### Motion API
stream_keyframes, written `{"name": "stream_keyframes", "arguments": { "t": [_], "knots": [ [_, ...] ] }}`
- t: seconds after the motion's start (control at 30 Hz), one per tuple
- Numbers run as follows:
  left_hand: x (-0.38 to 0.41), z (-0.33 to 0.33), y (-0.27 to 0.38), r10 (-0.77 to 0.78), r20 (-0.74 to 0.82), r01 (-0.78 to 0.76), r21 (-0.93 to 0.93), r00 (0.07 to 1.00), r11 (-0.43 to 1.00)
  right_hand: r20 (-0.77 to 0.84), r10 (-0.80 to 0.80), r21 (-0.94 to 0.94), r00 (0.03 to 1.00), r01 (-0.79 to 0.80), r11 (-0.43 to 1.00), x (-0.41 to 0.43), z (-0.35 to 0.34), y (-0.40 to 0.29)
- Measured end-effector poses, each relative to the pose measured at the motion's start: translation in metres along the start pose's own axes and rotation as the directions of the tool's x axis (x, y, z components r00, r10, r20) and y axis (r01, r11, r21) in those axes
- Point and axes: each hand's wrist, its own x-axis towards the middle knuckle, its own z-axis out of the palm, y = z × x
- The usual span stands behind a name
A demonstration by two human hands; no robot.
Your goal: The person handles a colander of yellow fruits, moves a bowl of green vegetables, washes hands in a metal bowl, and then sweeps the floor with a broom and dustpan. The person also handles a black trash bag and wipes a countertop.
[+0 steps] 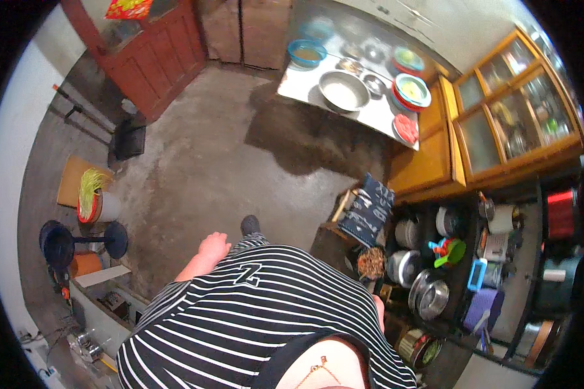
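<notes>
My left hand (214,244) hangs beside my striped shirt (272,282), above the concrete floor (194,160). Its back faces up, nothing shows in it, and how far the fingers are bent is unclear. My right hand is out of view; only a strip of that arm shows beside the shelf rack. A white-topped table (297,82) stands before me. On it are a wide metal basin (344,91), a smaller metal bowl (373,85), a blue basin (306,52), stacked colored basins (412,91) and a plate of pink food (406,129).
A cloth-covered chair (368,210) stands at the right, near a wooden cabinet (482,121). Pots and metal bowls (432,297) fill the dark rack. At left are a dustpan (128,139), a red-rimmed bucket (109,208) and a dark blue stool (58,244). A red door (151,68) is ahead.
</notes>
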Motion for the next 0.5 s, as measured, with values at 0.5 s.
{"name": "stream_keyframes", "arguments": {
  "t": [0.5],
  "knots": [
    [0.076, -0.138, -0.139, -0.306, -0.134, 0.259, -0.283, 0.943, 0.923, 0.293, -0.33, -0.282, 0.898, 0.41, 0.867, 0.204, 0.056, -0.407]
  ]
}}
